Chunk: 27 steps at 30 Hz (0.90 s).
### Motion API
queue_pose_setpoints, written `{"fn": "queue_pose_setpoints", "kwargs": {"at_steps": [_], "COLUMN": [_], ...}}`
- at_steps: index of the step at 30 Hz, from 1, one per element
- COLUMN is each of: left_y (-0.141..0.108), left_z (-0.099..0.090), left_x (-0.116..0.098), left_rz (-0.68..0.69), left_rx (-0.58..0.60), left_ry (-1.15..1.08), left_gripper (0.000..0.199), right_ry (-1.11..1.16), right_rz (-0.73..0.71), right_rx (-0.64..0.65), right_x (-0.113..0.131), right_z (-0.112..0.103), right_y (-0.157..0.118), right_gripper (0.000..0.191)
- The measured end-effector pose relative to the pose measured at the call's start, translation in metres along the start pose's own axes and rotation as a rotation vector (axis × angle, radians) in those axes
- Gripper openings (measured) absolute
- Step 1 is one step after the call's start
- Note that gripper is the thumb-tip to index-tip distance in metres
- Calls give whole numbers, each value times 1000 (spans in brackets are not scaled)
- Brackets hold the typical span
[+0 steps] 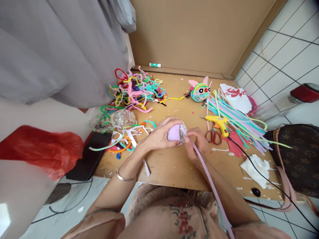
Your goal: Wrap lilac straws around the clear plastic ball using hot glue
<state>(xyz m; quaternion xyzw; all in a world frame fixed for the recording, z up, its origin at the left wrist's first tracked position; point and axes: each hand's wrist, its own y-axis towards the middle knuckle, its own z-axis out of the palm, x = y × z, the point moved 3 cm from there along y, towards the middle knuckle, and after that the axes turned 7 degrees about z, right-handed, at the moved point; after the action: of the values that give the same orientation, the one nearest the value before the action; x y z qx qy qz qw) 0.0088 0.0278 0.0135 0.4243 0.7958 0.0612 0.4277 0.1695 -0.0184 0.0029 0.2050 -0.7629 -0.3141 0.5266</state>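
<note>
Our clear, lilac-wrapped round ball point(177, 133), left of the yellow plastic glue gun point(217, 122), may unwind.
Our left hand point(159, 134) half-closes around it; our right hand point(197, 144) pinches the long, soft-looking lilac strip point(207, 172), where slack could loosen the wrapping.

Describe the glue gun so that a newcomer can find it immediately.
On the brown table, look to the right, beside the pastel pipe cleaners. There lies the glue gun, yellow, nozzle pointing left; its black cord sets it apart from the red-handled scissors beside it.

No legible text, green label point(155, 65) on white tube point(151, 64) too small to read, monogram-patterned brown bag point(299, 156)
</note>
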Motion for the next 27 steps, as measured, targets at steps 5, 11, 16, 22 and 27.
{"fn": "queue_pose_setpoints", "kwargs": {"at_steps": [5,11,16,22,27], "left_y": [-1,-1,0,0,0], "left_z": [0,-1,-1,0,0], "left_x": [0,-1,-1,-1,-1], "left_rz": [11,5,-9,-9,-4], "left_rx": [4,8,28,33,34], "left_ry": [3,1,29,33,44], "left_gripper": [65,64,72,77,71], "right_ry": [-13,9,21,18,11], "right_rz": [-15,-3,7,2,0], "right_rx": [22,34,44,50,48], "right_x": [3,1,1,2,4], "right_z": [3,6,5,6,5], "right_y": [2,0,1,2,2], "right_gripper": [13,11,10,11,11]}}
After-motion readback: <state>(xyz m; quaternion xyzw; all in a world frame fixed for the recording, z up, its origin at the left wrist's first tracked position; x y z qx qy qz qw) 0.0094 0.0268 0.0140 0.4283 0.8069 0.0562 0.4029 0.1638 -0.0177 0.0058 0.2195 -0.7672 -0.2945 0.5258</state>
